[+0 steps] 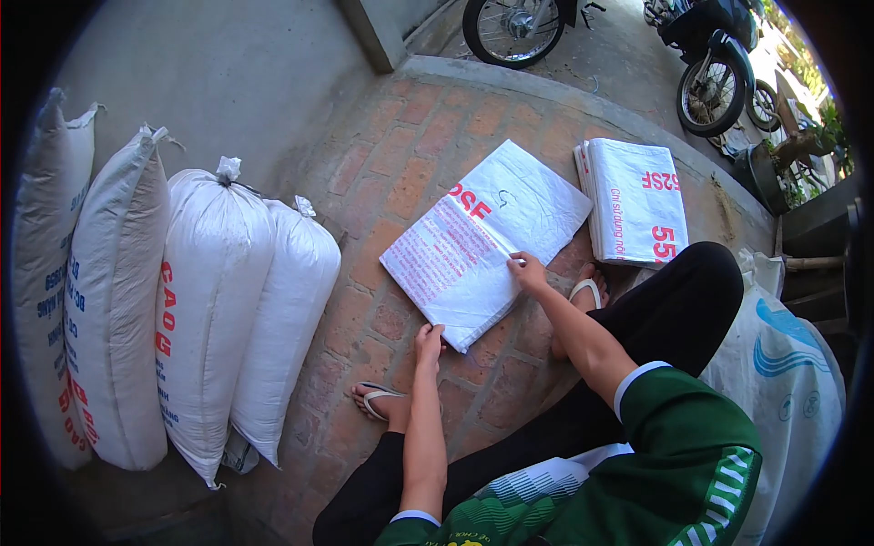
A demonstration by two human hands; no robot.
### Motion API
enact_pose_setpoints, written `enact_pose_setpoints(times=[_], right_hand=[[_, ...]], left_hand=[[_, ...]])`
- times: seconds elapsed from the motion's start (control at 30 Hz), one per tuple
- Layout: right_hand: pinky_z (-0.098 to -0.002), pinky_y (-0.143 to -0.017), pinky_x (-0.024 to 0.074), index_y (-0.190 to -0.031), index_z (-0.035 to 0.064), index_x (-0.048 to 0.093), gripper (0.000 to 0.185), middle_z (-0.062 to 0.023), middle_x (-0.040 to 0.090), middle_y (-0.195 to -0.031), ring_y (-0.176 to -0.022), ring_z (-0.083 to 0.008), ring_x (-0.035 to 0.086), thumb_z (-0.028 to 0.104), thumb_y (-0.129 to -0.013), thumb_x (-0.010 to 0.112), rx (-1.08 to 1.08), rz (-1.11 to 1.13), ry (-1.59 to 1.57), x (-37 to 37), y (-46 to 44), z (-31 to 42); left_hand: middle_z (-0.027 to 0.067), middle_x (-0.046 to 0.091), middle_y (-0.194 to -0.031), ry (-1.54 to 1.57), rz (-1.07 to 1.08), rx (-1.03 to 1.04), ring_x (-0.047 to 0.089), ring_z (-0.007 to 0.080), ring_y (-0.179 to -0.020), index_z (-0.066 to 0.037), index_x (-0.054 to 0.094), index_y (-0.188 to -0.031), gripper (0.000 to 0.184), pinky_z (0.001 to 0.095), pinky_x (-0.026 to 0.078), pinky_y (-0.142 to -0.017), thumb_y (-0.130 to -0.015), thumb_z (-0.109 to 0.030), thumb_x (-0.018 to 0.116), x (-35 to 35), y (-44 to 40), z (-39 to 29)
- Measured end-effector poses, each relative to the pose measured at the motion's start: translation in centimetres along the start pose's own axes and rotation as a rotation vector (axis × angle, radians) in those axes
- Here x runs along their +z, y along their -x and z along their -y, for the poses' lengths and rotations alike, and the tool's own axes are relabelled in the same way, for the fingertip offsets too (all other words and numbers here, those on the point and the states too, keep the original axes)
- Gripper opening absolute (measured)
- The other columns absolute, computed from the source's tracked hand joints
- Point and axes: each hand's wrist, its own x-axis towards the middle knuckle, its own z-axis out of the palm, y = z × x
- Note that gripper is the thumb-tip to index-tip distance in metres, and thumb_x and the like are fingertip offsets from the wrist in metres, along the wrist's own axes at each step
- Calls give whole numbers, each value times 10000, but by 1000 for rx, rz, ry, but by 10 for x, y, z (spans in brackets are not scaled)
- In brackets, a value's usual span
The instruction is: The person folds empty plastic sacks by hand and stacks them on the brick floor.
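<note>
A white woven plastic sack point(537, 196), folded into a flat rectangle with red print, lies tilted on the brick floor in front of me. My left hand point(430, 344) is closed on its near left edge, with some fingers hidden beside it. Further right, my right hand point(528, 271) pinches the sack's surface close to its right side, where a crease runs across the print. Beyond my right hand stands a neat pile of folded sacks point(637, 205) with red and pink lettering.
Several full white sacks point(214, 282) lean by the wall on the left. A large white bag point(774, 364) with a blue wave mark stands at my right. My sandalled feet flank the folded sack. Motorbikes point(715, 86) are parked past the concrete ledge point(510, 77).
</note>
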Motion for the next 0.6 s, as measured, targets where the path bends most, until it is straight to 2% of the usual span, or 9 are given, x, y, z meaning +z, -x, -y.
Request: enact_pose_setpoints(times=[0.03,0.07,0.17,0.2,0.3,0.33,0.43,0.53,0.6], right_hand=[[-363,-746,559,-1124,136,721,349,-107,720,-921,-842,-218,700,360,-858,713,1,42,-18,-1,1,-1],[-359,-728,561,-1103,137,727,336,-92,711,-878,-821,-205,694,362,-853,709,2,85,-35,-3,1,-2],[-345,-671,556,-1029,139,729,294,-34,624,-817,-740,-170,643,366,-846,685,178,548,-28,-10,-9,-2],[-331,-640,545,-974,145,720,262,-8,545,-830,-683,-147,582,366,-848,659,230,657,-79,-18,2,11],[-324,-621,540,-973,153,725,246,-15,565,-925,-707,-144,591,355,-844,672,262,812,-74,-17,6,11],[-314,-623,541,-954,141,728,230,-16,589,-848,-691,-138,606,334,-837,685,232,774,-75,-13,6,10],[-304,-614,537,-954,118,736,233,-15,620,-754,-651,-133,617,310,-829,695,142,661,36,-5,4,7],[-297,-605,533,-963,97,743,267,-15,642,-691,-609,-132,617,314,-812,705,157,641,57,1,0,-1],[-295,-596,528,-975,97,748,288,-13,650,-706,-607,-130,619,324,-801,710,136,600,90,5,4,-2]], left_hand=[[23,684,-920,-1,31,-66,593,96,-708,-24,640,-1138,332,244,435,-530,-877,-226,672,-6,0,0],[23,667,-866,-47,37,-91,596,117,-691,-23,652,-1099,393,271,451,-527,-800,-278,679,-12,1,1],[54,672,-852,-465,30,-141,609,143,-689,-11,653,-1095,479,287,477,-540,-744,-331,704,-33,19,-12],[138,690,-915,-613,42,-219,648,233,-756,10,650,-1093,551,369,532,-638,-699,-369,721,-41,23,-22],[232,670,-1112,-887,-291,69,657,328,-925,27,623,-1150,622,447,529,-821,-699,-389,723,-54,26,-25],[258,599,-1252,-813,-388,118,588,385,-1120,16,584,-1230,639,483,448,-993,-739,-374,704,-53,25,-29],[235,563,-1280,-619,-407,461,540,381,-1193,-8,555,-1282,602,465,417,-1037,-786,-326,679,-47,12,-45],[216,560,-1255,-733,-409,577,523,382,-1204,-17,564,-1270,518,457,401,-1052,-821,-261,645,-29,-1,-67],[213,556,-1267,-813,-362,589,520,383,-1205,-16,565,-1267,508,458,396,-1057,-827,-258,643,-18,-12,-87]])
